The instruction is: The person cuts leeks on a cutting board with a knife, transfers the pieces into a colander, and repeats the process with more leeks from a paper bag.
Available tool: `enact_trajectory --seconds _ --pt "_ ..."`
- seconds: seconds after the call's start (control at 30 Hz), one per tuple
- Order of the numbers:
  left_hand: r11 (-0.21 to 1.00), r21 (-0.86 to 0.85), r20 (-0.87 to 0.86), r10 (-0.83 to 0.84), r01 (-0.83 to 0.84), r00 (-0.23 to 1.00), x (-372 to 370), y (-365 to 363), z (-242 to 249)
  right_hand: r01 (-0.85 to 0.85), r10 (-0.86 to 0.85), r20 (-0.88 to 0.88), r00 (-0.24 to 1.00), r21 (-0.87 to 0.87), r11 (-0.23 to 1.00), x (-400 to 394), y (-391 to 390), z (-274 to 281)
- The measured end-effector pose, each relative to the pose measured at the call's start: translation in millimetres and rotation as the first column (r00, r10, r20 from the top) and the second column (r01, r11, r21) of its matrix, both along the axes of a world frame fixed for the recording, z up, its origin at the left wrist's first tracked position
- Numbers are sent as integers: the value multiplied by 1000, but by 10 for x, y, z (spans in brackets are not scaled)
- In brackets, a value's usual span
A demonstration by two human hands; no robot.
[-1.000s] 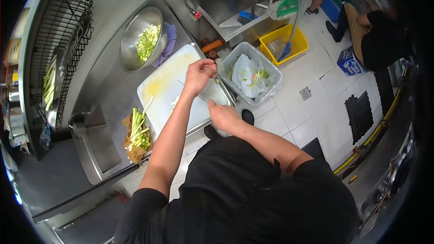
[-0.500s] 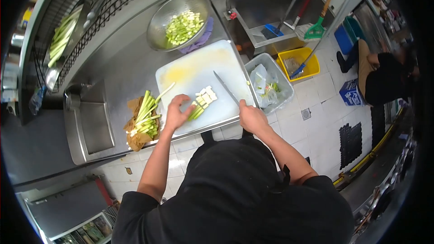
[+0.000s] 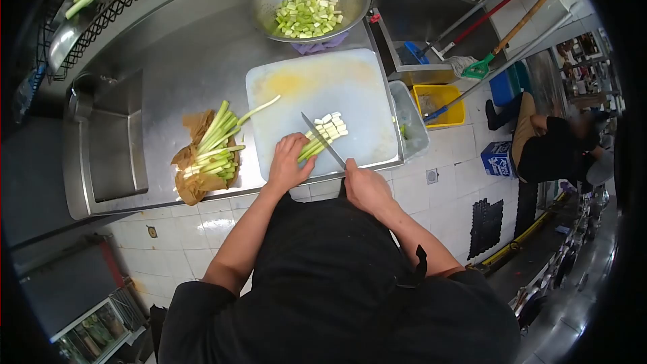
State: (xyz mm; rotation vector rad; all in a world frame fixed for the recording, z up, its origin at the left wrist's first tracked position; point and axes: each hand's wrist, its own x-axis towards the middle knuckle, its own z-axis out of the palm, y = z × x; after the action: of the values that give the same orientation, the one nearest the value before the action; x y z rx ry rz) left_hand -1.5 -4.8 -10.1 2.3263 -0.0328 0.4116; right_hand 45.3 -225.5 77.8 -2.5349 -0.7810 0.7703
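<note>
My right hand (image 3: 367,187) is closed round the handle of a kitchen knife (image 3: 322,136). The blade lies across a small bunch of pale green stalks (image 3: 309,151) on the white cutting board (image 3: 269,128). With curled fingers, my left hand (image 3: 288,160) presses down on the stalks, left of the blade. Short whitish cut pieces (image 3: 333,123) lie beyond the blade on its right. Left of the board, more long stalks (image 3: 222,141) rest on brown paper (image 3: 194,190), one of them reaching onto the board.
Behind the board a steel colander (image 3: 265,17) holds chopped green pieces. A sink basin (image 3: 121,162) lies to the left. A grey bin (image 3: 412,121), a yellow bucket (image 3: 458,104) and long-handled tools stand right. Another person (image 3: 559,138) is farther off at right.
My right hand has brought the knife left, from the board's bare right side onto the stalks. My left hand's fingers have closed down on the stalks. The camera view has shifted.
</note>
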Motion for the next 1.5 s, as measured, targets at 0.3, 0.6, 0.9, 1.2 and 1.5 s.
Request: enact_trajectory --seconds 0.3,0.6,0.9,1.2,1.5 --pt "998 -7 23 -67 67 998 36 78 -80 -30 33 44 998 -74 997 25 25 -21" --pt "999 -39 25 -33 34 999 26 57 -80 -70 64 -51 997 -113 991 -112 34 231" --pt "1000 -11 78 -23 24 997 32 33 -104 -73 57 -112 992 -143 987 -102 203 54" --pt "999 -41 27 4 -2 1000 20 58 -73 -76 74 -57 996 -37 996 154 232 -258" --pt "992 -124 -19 27 -29 999 -134 179 -37 -68 61 -92 994 -72 995 -30 144 178"
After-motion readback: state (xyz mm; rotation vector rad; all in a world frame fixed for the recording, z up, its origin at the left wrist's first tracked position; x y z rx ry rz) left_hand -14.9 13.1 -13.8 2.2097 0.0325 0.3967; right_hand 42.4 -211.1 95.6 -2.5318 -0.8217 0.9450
